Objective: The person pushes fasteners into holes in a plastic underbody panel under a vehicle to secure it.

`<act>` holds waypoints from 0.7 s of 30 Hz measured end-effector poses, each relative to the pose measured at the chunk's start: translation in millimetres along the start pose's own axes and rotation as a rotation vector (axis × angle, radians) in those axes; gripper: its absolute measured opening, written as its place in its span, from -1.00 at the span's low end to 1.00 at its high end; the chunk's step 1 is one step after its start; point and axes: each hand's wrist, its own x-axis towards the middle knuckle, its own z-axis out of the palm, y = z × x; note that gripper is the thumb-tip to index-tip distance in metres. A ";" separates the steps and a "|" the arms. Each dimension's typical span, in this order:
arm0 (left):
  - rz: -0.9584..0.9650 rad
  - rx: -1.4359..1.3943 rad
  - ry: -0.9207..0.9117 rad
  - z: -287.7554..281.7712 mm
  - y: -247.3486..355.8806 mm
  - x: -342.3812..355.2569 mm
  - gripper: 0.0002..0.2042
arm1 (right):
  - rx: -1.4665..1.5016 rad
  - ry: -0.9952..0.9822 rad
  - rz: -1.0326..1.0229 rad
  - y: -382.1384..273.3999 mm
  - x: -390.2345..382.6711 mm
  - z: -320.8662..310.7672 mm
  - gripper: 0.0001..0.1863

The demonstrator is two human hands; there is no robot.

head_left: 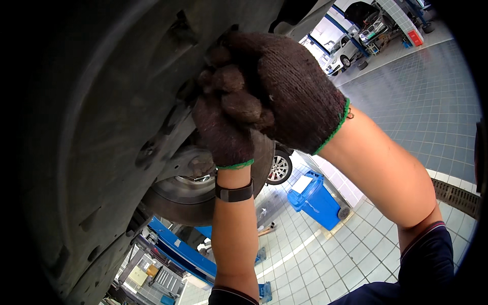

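Observation:
Both my hands are raised together against the dark underbody panel (109,117) of a lifted car, in dark brown knitted gloves with green cuffs. My right hand (300,89) has its fingers curled in front of the left, pressed close to the panel. Just below and partly behind them, my left hand (221,129) is closed too, with a black band (234,193) round its wrist. Whatever they grip is hidden by the gloves. Beyond my left wrist is a tyre (190,206) of the car, with a metal suspension part (183,163) beside it.
A blue wheeled bin (317,203) stands on the tiled floor (356,249). Blue lift parts (185,256) lie low on the left. A wheel (279,168) shows behind my hands. At the far right are a white car (341,53) and another with its bonnet raised (373,25).

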 end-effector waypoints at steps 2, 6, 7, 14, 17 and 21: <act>0.101 0.115 0.165 30.1 -8.1 -8.2 -0.70 | -0.030 -0.013 -0.033 5.5 -4.5 -3.1 -0.69; -0.001 0.487 0.057 20.4 -15.8 -6.8 -0.66 | -0.176 -0.033 -0.115 22.8 -33.3 -15.6 -0.66; -0.043 0.762 0.025 23.2 -16.2 -16.4 -0.60 | -0.201 -0.021 -0.075 17.9 -43.5 -10.1 -0.72; -0.352 0.437 0.246 -16.0 -75.9 -157.3 -0.39 | 0.044 -0.365 0.416 11.9 -164.8 -28.4 -0.68; -0.459 0.562 0.247 -20.4 -117.4 -204.9 -0.17 | 0.209 -0.516 0.653 18.2 -218.6 -49.9 -0.71; -0.667 0.110 0.331 -26.6 -131.2 -241.9 0.11 | 0.442 -0.510 0.854 10.5 -267.4 -61.4 -0.76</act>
